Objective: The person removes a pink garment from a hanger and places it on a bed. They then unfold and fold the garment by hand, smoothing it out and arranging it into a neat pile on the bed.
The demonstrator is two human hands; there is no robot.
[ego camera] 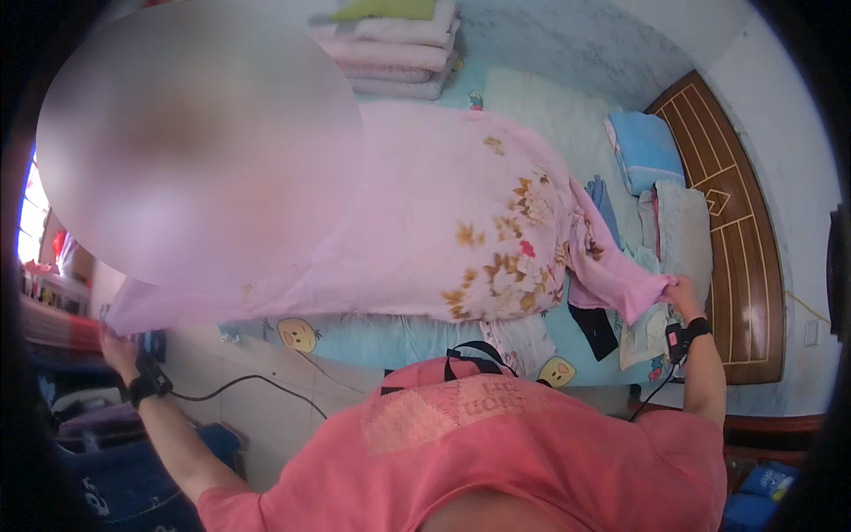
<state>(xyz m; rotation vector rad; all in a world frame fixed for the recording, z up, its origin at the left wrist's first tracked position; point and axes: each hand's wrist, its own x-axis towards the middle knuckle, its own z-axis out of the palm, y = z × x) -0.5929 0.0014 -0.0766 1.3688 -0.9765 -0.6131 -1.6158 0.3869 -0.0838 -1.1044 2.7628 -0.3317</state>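
Note:
A large pink floral blanket (425,219) is stretched out wide above a bed with a light blue cartoon-print sheet (392,339). At the far left, my left hand (120,349) grips one corner of the blanket. Over by the headboard side, my right hand (681,296) is closed on another corner, pulled into a narrow fold. Both arms are spread wide, with a black device strapped at each wrist. A blurred round patch hides the blanket's upper left part and whatever lies there.
Folded bedding (399,53) is stacked at the bed's far side. A blue folded item (645,149) and a pale pillow (685,233) lie by the wooden headboard (744,266). Small clothes and a black garment (595,329) lie near the right edge. Dark blue fabric (146,479) is at lower left.

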